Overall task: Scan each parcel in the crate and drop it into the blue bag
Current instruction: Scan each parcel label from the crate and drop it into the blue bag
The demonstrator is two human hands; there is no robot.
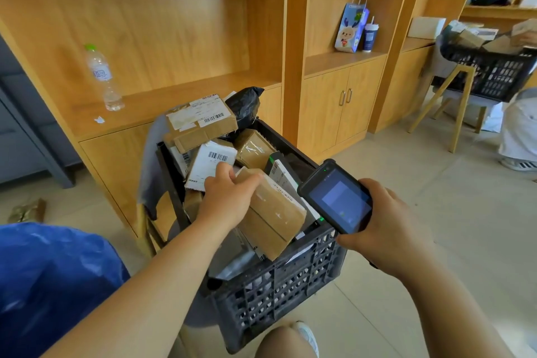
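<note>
The left hand (225, 197) grips a brown parcel (274, 219) atop the pile in the crate (279, 285). The right hand (386, 227) clasps the scanner (338, 197) over the crate's right rim. The blue bag (49, 279) lies left of the crate.

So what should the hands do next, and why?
Probably tilt the brown parcel so its label faces the scanner: the left hand grips it over the crate, and the right hand holds the scanner right beside it.
</note>
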